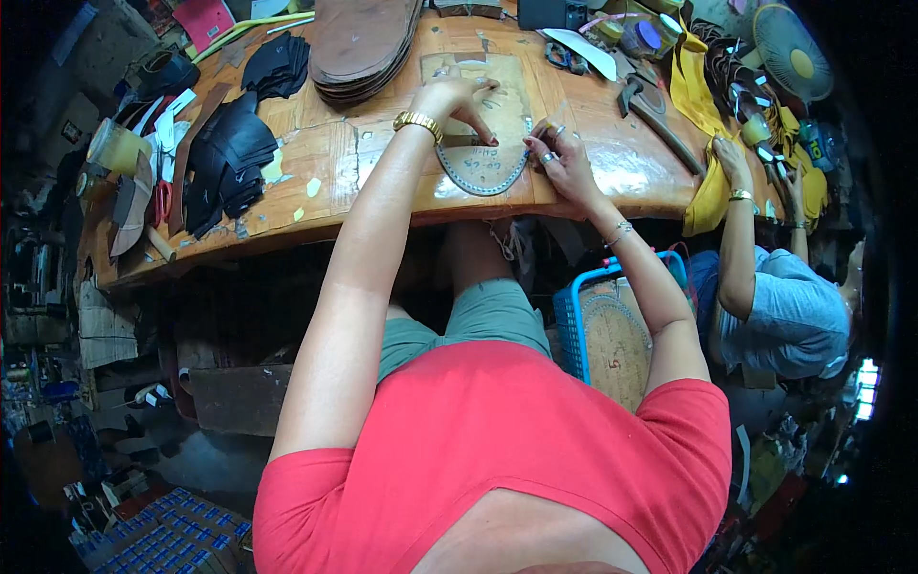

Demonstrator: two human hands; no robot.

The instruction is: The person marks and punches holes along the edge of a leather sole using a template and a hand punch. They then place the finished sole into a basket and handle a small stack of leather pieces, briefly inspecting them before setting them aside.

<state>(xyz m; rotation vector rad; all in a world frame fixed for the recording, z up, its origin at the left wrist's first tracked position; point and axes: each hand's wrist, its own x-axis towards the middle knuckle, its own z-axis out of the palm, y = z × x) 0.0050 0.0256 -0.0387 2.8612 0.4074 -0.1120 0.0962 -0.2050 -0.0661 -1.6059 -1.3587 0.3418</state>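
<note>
On the sole-shaped template [475, 143], the fingers of the left hand [457, 96] are spread and pressing down flat, gripping nothing; the right hand [557, 153] rests at the template's right edge, its fingers pinched close as if around a small tool, though I cannot tell what, if anything, they hold. That template lies on a pale sheet near the front edge of the counter [316, 182], its rounded toe toward the person.

If the left hand's pressure eases, the template would likely slip over the sheet, and any line followed along its edge would wander. The toe sits close to the counter's edge, so a nudge could push it over.

Beyond the template, a stack of brown soles [363, 43] lies at the far side. Left of the template sit heaps of black leather pieces [229, 158]. Right of it lie a hammer [655, 110] and yellow material [703, 143], where another person's hand [732, 158] works. Below the template's right side stands a blue basket [574, 325]. Nothing blocks either hand
</note>
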